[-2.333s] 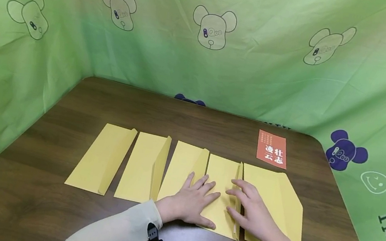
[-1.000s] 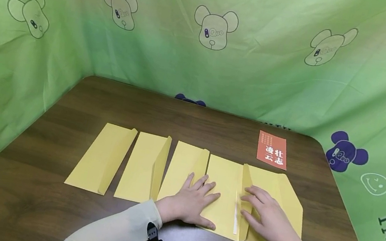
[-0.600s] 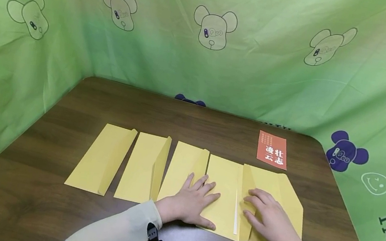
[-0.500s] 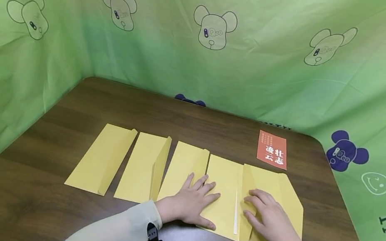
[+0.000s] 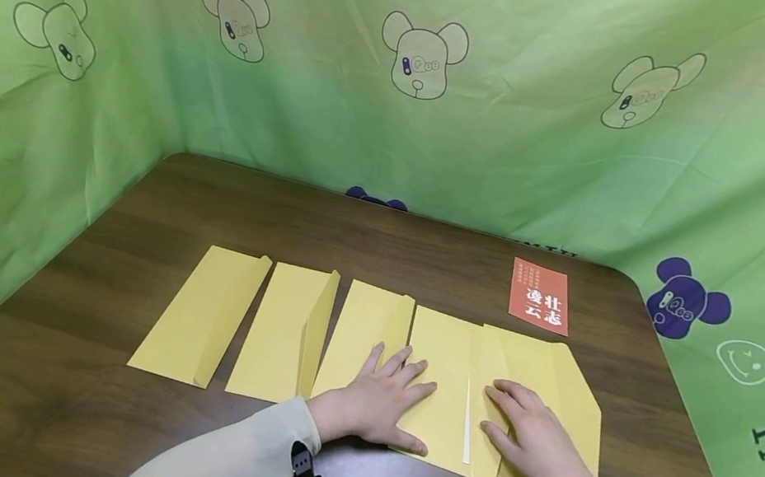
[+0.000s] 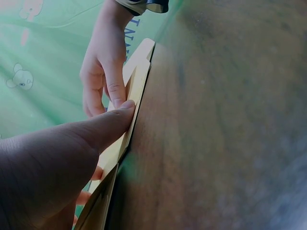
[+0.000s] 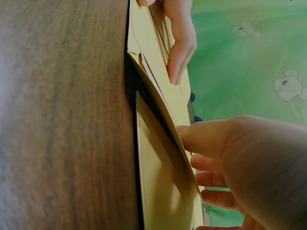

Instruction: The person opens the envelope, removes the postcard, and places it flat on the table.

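- In one row on the worktop [image 5: 68, 422]: five yellow envelopes [image 5: 193, 317].
- Fourth envelope from left [image 5: 445, 340]: flap [image 5: 484, 459] folded out over the fifth [image 5: 581, 428], one white strip [image 5: 468, 431] showing.
- Spread across third [image 5: 364, 327] and fourth, with fingers apart: left hand [image 5: 380, 405].
- Resting on the flap, with fingers slightly bent and apart: right hand [image 5: 534, 442].
- Just behind the fifth: one red card [image 5: 541, 295], lettered "壮志凌云".
- Legible on green cloth [image 5: 312, 111]: "Qee", "INNI".

Table [image 5: 63, 405]: dark wood grain, rounded far corners. Red card [image 5: 541, 295]: white characters, flat, far right. Green cloth [image 5: 311, 123]: backdrop, printed with outlined animal heads [image 5: 420, 69], purple figure [image 5: 676, 295], smiling face [image 5: 745, 363].
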{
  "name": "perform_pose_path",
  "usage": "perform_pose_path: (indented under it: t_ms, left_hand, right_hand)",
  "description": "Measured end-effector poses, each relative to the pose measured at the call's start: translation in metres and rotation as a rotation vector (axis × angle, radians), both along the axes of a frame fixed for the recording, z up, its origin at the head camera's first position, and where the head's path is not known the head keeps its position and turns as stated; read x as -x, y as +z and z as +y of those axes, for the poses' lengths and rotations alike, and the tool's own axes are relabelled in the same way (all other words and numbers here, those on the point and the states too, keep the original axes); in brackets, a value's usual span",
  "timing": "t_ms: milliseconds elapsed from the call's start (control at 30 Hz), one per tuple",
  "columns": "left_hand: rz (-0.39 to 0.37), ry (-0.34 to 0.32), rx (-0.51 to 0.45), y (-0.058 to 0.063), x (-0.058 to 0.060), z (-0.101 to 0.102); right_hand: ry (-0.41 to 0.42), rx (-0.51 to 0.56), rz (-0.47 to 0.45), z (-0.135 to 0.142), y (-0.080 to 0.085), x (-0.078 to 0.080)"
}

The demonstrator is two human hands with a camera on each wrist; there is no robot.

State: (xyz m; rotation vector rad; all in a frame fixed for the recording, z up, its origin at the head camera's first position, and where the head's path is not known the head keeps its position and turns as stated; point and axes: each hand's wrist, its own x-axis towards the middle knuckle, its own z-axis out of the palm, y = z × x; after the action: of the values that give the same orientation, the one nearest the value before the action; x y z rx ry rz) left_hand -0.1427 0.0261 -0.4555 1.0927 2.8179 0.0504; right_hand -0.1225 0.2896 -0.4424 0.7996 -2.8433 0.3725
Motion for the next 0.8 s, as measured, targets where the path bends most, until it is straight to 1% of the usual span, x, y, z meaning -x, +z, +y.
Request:
perform_pose_path:
  t_ms: [100, 467, 800]
  left_hand:
    - [-0.003, 0.001, 0.000, 0.0009, -0.0004, -0.0001]
    - [-0.004, 0.002, -0.003, -0.0005, -0.0010, 0.0002]
    - [-0.007, 0.001, -0.010, -0.0005, -0.0005, -0.0001]
  right_hand:
    - [-0.006, -0.004, -0.015, -0.0002, -0.0003, -0.0004]
    - [-0.004, 0.013, -0.024, -0.0014, -0.0019, -0.0008]
    - [-0.054, 0.019, -0.071, -0.0070, 0.0002, -0.0001]
